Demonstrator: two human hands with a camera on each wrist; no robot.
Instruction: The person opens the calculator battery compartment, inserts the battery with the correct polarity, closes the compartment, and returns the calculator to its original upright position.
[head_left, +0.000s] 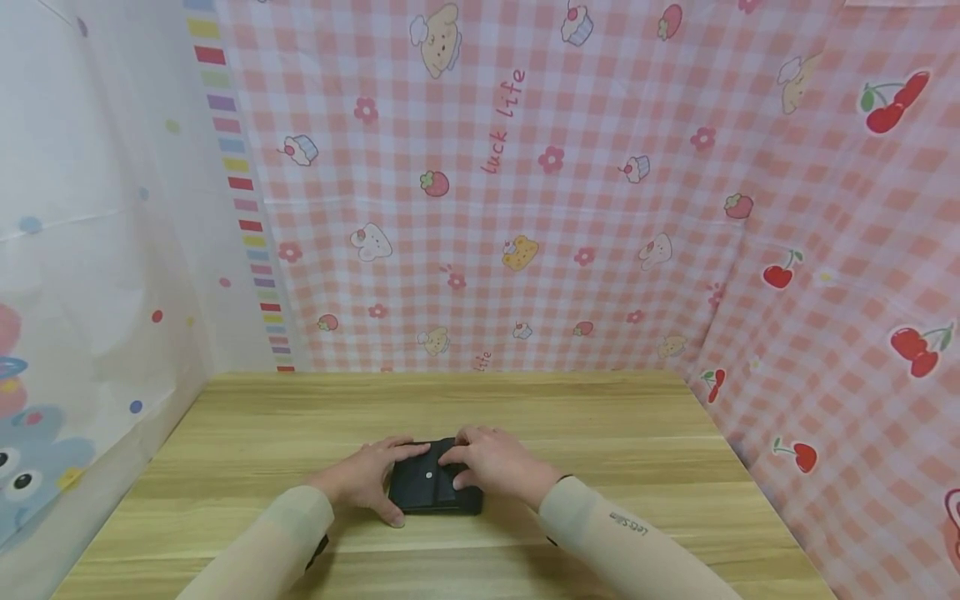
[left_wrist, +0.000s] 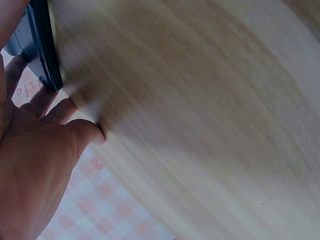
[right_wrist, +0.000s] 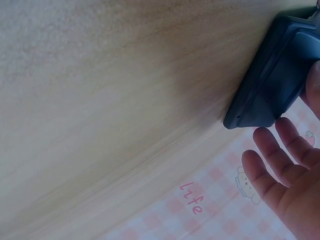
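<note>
A black wallet-like case (head_left: 412, 492) with a small round silver snap on its top lies on the wooden table. My left hand (head_left: 367, 477) holds its left side, the index finger across the far left corner and the thumb by the near left corner. My right hand (head_left: 502, 465) pinches at the right part of the top with thumb and index finger. In the left wrist view, fingers of the left hand (left_wrist: 40, 150) touch the case's edge (left_wrist: 47, 55). The right wrist view shows the case (right_wrist: 272, 75) with the right hand's (right_wrist: 295, 175) other fingers spread beside it.
The light wooden tabletop (head_left: 585, 417) extends around the case. A pink checked cloth (head_left: 480, 208) hangs behind it, a cherry-print cloth (head_left: 847, 333) on the right and a white patterned cloth (head_left: 97, 250) on the left.
</note>
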